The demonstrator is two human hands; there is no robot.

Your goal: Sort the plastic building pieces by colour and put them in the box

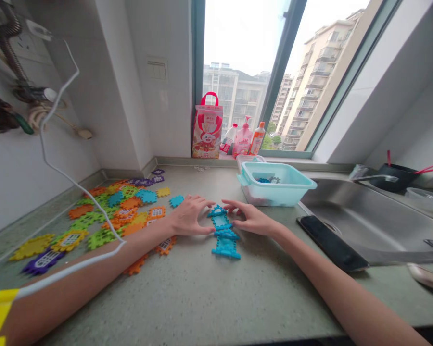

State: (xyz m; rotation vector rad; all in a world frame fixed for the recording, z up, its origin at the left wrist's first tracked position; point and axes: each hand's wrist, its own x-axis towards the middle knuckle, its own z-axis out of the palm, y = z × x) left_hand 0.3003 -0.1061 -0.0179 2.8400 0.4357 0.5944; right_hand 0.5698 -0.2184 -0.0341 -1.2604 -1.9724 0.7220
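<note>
A chain of blue interlocking plastic tiles (223,235) lies flat on the grey countertop (202,298), running toward me. My left hand (189,216) rests on the counter at the chain's left side, fingers stretched toward its far tile and touching it. My right hand (250,218) lies on the right side, fingers extended and touching the same far end. Neither hand lifts anything. A spread of loose orange, green, yellow, purple and blue tiles (111,216) covers the counter to the left of my left forearm.
A teal plastic basket (277,185) with a few pieces inside stands behind my right hand. A steel sink (368,216) lies to the right, a black phone (332,242) on its edge. A gift bag (207,127) and bottles (243,139) stand on the windowsill. A white cable (57,163) hangs at left.
</note>
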